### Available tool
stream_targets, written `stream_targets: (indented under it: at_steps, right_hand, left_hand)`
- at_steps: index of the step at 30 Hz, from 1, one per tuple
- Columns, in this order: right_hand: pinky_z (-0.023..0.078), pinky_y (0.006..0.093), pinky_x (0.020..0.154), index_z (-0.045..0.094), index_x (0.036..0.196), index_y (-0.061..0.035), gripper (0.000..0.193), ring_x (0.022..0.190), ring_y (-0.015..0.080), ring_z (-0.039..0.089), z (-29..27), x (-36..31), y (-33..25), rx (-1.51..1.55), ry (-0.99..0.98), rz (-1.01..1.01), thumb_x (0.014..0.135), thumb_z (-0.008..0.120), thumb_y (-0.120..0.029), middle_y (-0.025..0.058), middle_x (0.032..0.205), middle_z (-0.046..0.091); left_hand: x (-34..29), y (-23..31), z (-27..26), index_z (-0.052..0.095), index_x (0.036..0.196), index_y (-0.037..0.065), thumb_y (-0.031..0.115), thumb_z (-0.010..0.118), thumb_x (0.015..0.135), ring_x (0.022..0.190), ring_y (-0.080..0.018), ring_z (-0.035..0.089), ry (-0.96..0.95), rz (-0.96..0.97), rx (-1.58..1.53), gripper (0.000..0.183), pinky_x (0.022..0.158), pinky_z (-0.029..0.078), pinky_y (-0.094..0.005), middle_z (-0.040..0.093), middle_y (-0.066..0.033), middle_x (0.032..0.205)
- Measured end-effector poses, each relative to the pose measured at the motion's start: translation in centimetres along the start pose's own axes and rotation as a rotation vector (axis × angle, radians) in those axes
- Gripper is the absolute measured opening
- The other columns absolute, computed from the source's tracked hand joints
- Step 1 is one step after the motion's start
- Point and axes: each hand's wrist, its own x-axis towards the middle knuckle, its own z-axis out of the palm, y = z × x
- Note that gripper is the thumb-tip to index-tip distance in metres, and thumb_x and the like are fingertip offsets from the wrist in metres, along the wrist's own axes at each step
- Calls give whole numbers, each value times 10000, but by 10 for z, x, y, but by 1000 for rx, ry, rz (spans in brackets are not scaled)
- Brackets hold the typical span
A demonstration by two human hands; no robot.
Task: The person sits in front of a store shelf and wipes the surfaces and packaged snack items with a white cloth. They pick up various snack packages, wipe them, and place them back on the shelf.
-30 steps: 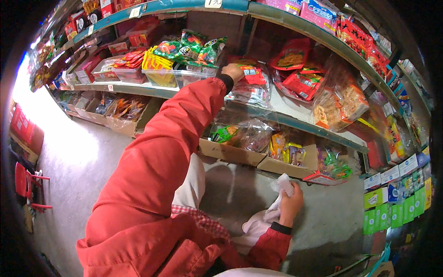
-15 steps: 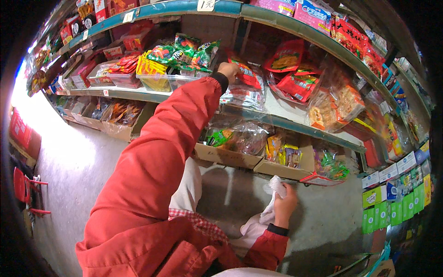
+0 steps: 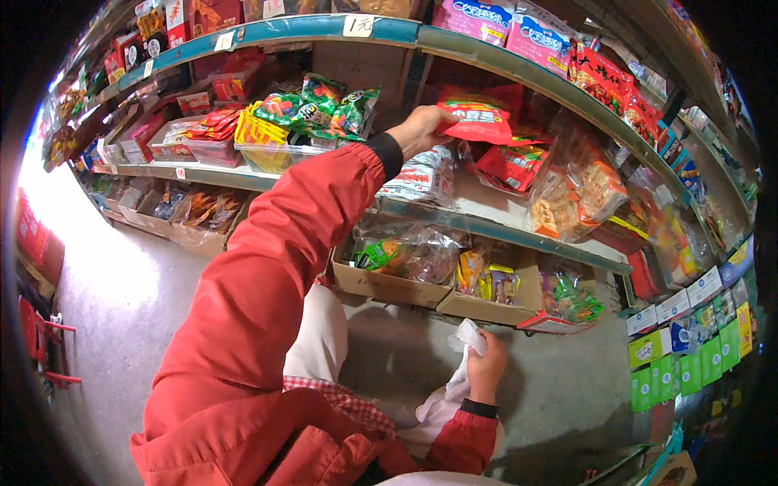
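My left hand (image 3: pixel 420 131) reaches over the middle shelf, its fingers closed on the near end of a red snack packet (image 3: pixel 478 123). Just below that hand lies a white-and-red packet stack (image 3: pixel 417 176) in clear wrap. More red packets (image 3: pixel 512 166) sit right of it, partly under the held one. Low in front of me, my right hand (image 3: pixel 487 366) grips a crumpled white cloth (image 3: pixel 460 368), which hangs down toward my leg.
Green snack bags (image 3: pixel 328 109) and yellow packets (image 3: pixel 259 134) fill a clear tub left of my hand. Wrapped biscuits (image 3: pixel 579 198) stand at the right. Cardboard boxes (image 3: pixel 389 285) of snacks line the bottom shelf. A blue-green shelf edge (image 3: pixel 478 50) runs above my hand.
My left hand has moved right along the shelf with the red packet, away from the white-and-red stack toward the other red packets. The right hand keeps the cloth, nearly still.
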Motion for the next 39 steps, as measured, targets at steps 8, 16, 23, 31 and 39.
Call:
stream_targets:
  at_steps: [8,16,23,31,39]
  right_hand:
    - [452,436,753,594,1037,-163,461,885,366,561,-3,-1,0,4,11,-49,607,717,-53,158,911,597]
    - [453,424,758,593,1052,-138,438,894,361,559,-17,1,-12,10,-31,27,638,693,-37,149,957,579]
    - [448,420,777,592,1059,-129,426,905,358,552,-21,3,-22,14,-83,37,654,677,-28,147,955,569]
    - [449,414,791,571,1096,-156,462,926,350,546,-19,1,-21,-19,-118,53,662,672,-34,132,976,559]
    - [465,397,755,598,1034,-117,421,883,335,571,-20,2,-30,-19,-84,59,641,681,9,126,942,579]
  left_hand:
    - [39,-3,64,524,956,-76,22,505,822,810,-259,607,-84,-22,125,168,645,557,-338,582,-169,915]
    - [77,5,65,668,735,88,71,633,697,621,-315,594,-498,996,1447,55,569,475,-346,606,-138,647]
    - [108,12,84,652,848,65,154,670,692,717,-342,598,-544,996,1733,180,635,490,-373,613,-154,732]
    - [131,-14,86,631,835,57,155,631,716,761,-377,585,-479,1089,1697,154,624,469,-413,608,-185,770]
    - [162,-41,88,581,867,17,30,553,712,790,-394,577,-483,1023,1862,159,650,461,-449,595,-205,831]
